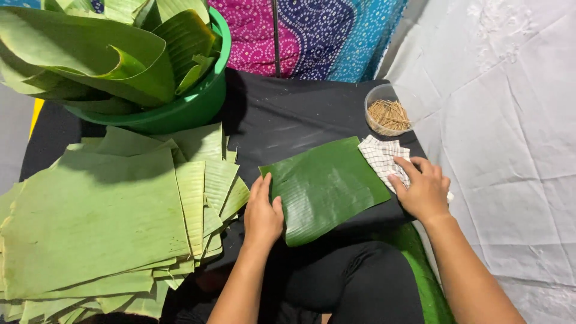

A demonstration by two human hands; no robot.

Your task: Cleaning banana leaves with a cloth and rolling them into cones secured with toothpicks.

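A dark green banana leaf piece (pixel 327 183) lies flat on a black cloth (pixel 282 117) in front of me. My left hand (pixel 263 213) rests palm down on the leaf's near left edge, holding nothing. My right hand (pixel 422 189) presses on a white checked cloth (pixel 384 157) that lies at the leaf's right corner, fingers spread over it.
A big stack of pale green cut leaf sheets (pixel 102 216) lies at the left. Behind it stands a green basin (pixel 192 108) full of rolled leaves. A clear round tub of thin brown sticks (pixel 389 111) sits at the back right. White sheeting (pixel 510 138) covers the right side.
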